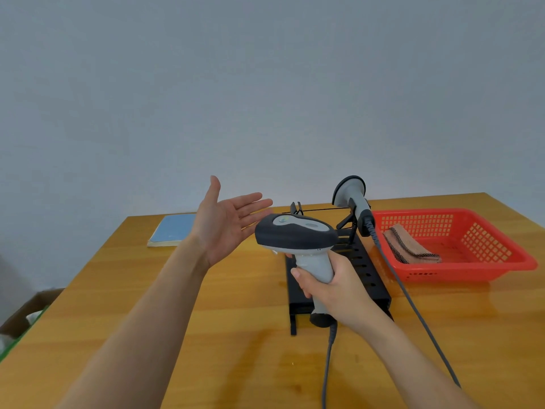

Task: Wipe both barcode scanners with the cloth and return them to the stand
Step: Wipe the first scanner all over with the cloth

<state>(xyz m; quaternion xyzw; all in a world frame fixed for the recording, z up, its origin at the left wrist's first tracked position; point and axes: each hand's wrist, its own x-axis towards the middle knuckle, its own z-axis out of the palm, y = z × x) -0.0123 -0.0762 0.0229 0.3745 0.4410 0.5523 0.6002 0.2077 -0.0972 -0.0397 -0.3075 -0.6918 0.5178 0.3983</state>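
Right hand (pixel 333 286): grip closed round the pale grey handle of the held scanner (pixel 298 236), fingers and thumb wrapped about it; lifted above the bench, over the near end of the stand.
Held scanner: dark grey head with a light grey top panel, head pointing toward 9 o'clock, handle down; its grey cable (pixel 328 367) hangs from the handle base toward 6 o'clock and leaves the frame at the bottom edge.
Left hand (pixel 225 222): grip open, palm turned up and toward the scanner, fingers straight and spread, holding nothing; raised at 9 o'clock of the scanner head, near it but apart.
Second scanner (pixel 354 199): seated in the stand at its far end, 12 o'clock of the held one, head up; its own cable (pixel 413 302) runs along the bench toward 5 o'clock.
Stand (pixel 370 278): black, slotted metal, on the bench centre; partly hidden behind the right hand.
Cloth (pixel 408 246): brownish, dark-edged, folded, lying inside the red basket (pixel 483 270).
Red basket: perforated plastic, at 3 o'clock of the stand, just beside it.
Blue notebook (pixel 174 230): flat at the far left of the bench, 10 o'clock of the stand.
Bench (pixel 147 320): glossy yellow wood.
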